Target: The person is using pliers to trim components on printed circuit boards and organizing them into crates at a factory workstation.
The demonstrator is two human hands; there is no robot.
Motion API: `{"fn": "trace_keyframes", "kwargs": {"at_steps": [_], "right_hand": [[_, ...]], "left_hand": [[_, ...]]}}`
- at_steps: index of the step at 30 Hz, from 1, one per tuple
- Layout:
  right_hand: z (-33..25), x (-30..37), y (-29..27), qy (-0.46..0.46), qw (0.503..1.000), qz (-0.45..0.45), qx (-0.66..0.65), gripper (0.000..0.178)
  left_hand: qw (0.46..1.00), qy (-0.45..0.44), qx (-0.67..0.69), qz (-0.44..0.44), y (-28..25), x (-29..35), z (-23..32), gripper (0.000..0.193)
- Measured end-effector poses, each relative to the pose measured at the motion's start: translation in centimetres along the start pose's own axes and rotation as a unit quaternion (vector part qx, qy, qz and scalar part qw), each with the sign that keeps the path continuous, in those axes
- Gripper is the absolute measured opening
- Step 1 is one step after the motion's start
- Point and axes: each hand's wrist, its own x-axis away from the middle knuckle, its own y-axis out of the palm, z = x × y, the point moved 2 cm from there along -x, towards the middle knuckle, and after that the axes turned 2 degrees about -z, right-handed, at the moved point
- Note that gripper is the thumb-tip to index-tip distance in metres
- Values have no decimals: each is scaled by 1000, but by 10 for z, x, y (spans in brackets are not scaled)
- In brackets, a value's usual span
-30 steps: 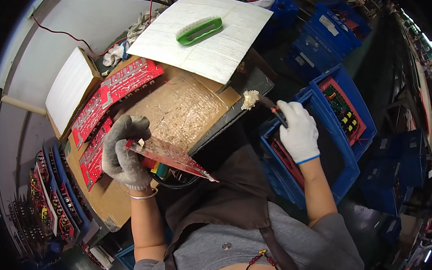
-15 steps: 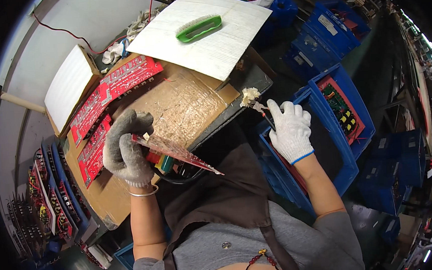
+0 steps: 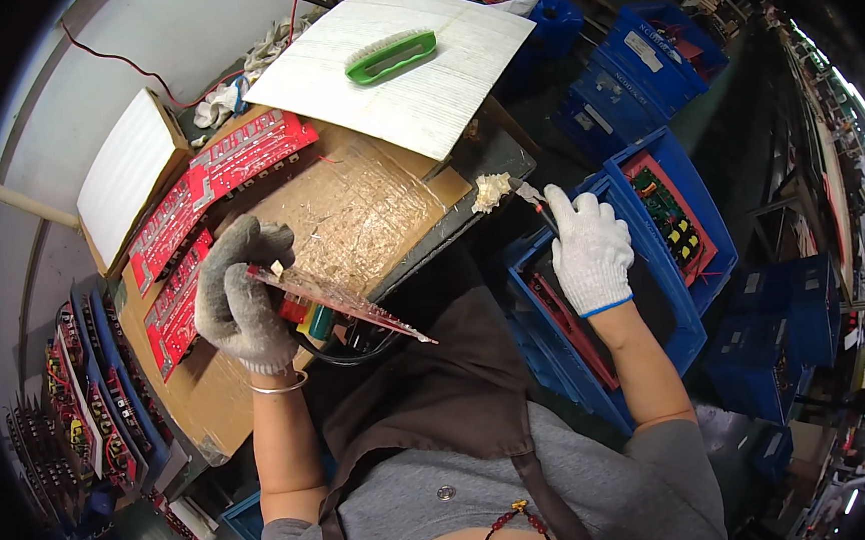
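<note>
My left hand, in a soiled grey-white knit glove, grips a red circuit board by its left end. The board is tilted nearly edge-on, with green, yellow and red components and a black cable on its underside. A small pale bit sits on it by my fingers. My right hand, in a white glove with a blue cuff, is closed round a pair of pliers; the fingers partly hide its handles. Left of the plier tips, a cream-coloured crumbly lump rests at the table's right corner, apart from them.
Several red circuit boards lie along the left of the cardboard-covered table. A green-handled brush lies on a white sheet at the back. Blue bins stand at the right, one holding a board. More boards stand upright at far left.
My right hand and the pliers have moved slightly up and to the right, and the plier tips have come away from the cream lump. My left hand still holds the board in much the same pose.
</note>
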Motion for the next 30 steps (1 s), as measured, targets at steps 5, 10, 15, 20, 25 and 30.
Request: {"fn": "trace_keyframes", "kwargs": {"at_steps": [5,10,15,20,25,30], "right_hand": [[-9,-6,0,-23,999,8,22,64],[-16,-6,0,-45,998,26,30,68],[-20,-2,3,-37,999,3,28,80],[-24,2,-3,-32,999,-34,9,91],[-33,5,0,-33,998,-54,13,93],[-39,8,-5,-19,995,-94,-12,95]], "left_hand": [[1000,0,2,3,2,-1,-1,49],[1000,-5,13,20,5,-1,2,41],[1000,-7,12,16,5,-2,3,41],[1000,-8,17,6,6,-3,2,40],[1000,-11,10,4,6,-3,2,39],[1000,-6,21,-8,6,-4,5,37]]}}
